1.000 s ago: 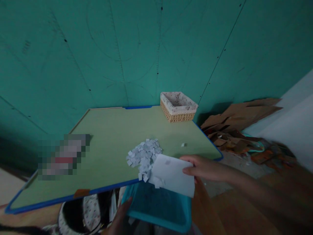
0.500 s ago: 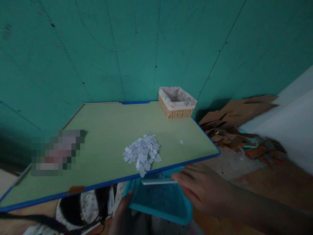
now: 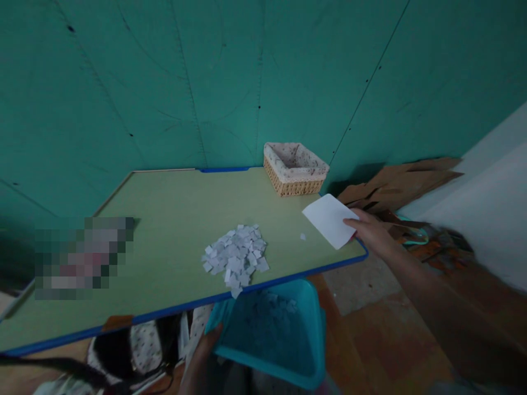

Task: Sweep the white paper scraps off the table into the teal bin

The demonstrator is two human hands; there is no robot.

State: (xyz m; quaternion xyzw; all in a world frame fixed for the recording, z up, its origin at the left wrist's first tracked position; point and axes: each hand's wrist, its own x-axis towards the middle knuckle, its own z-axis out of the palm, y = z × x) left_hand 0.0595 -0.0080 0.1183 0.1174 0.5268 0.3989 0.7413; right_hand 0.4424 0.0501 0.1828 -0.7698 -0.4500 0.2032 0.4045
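My right hand (image 3: pixel 368 227) holds a white card (image 3: pixel 329 219) by its right edge, over the right end of the table (image 3: pixel 173 214). The card is tilted, its flat face toward me. With my left hand (image 3: pixel 206 348) I grip the left rim of a teal plastic bin (image 3: pixel 272 368) below the table's front edge. Small paper scraps (image 3: pixel 282 304) lie inside the bin. A heap of small white paper pieces (image 3: pixel 239 255) rests on the table near that edge, a few reaching the blue trim. One lone scrap (image 3: pixel 303 236) lies left of the card.
A lined wicker basket (image 3: pixel 296 178) stands at the table's back right corner. At the left end lies a blurred-out object (image 3: pixel 88 255). Flattened cardboard (image 3: pixel 403 178) leans against the green wall on the right. A floral cloth bag (image 3: pixel 146 345) is under the table's front.
My right hand has moved from above the bin to the right and up, taking the white card with it. More of the bin's inside shows. My left hand stays on the rim.
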